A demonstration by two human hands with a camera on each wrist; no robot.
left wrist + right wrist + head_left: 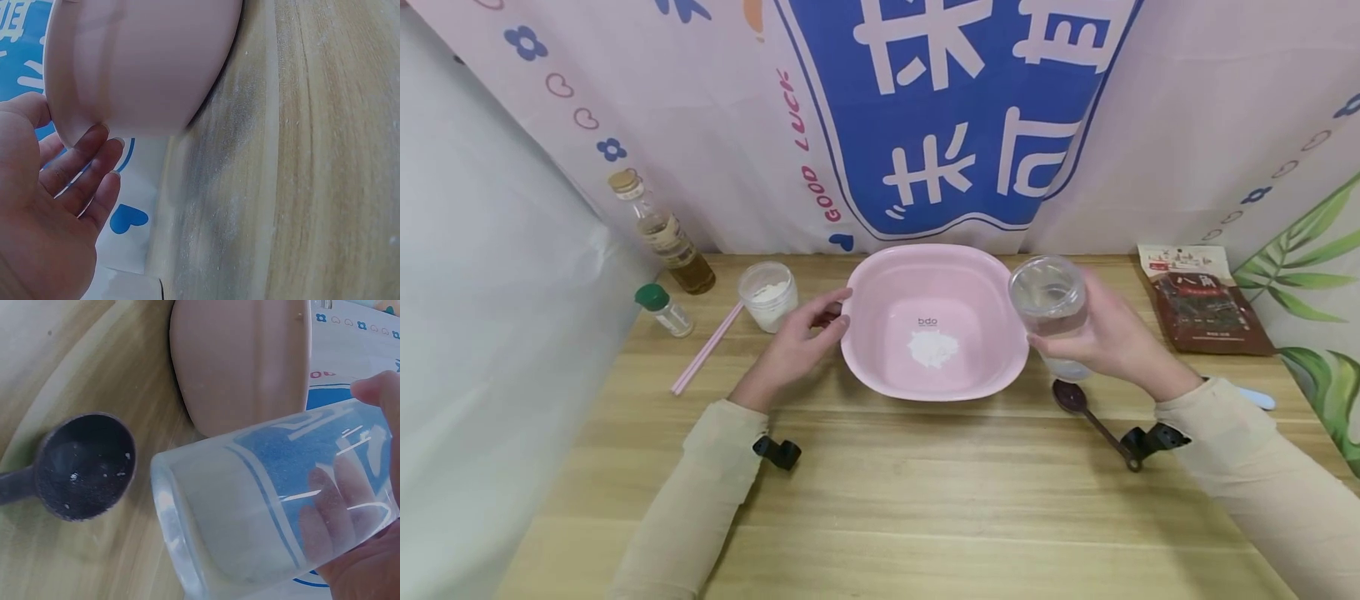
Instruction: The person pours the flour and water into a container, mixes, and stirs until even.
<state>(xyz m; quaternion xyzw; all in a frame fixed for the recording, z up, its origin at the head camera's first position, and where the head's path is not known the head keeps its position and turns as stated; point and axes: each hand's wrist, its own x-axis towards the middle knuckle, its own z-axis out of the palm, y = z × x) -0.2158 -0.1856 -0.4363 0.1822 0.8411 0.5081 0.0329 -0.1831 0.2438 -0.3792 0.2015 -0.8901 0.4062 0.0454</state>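
Note:
A pink basin stands mid-table with a small heap of white powder on its floor. My left hand lies against the basin's left rim, fingers fairly straight; in the left wrist view those fingers touch the pink basin's wall. My right hand grips a clear plastic cup, tilted toward the basin's right rim, with a little clear liquid low in it. The right wrist view shows the cup held above the table beside the basin.
A dark measuring spoon lies below the cup; spoon bowl. Left of the basin stand a cup of white powder, pink chopsticks, a green-capped shaker and a corked oil bottle. A spice packet lies far right.

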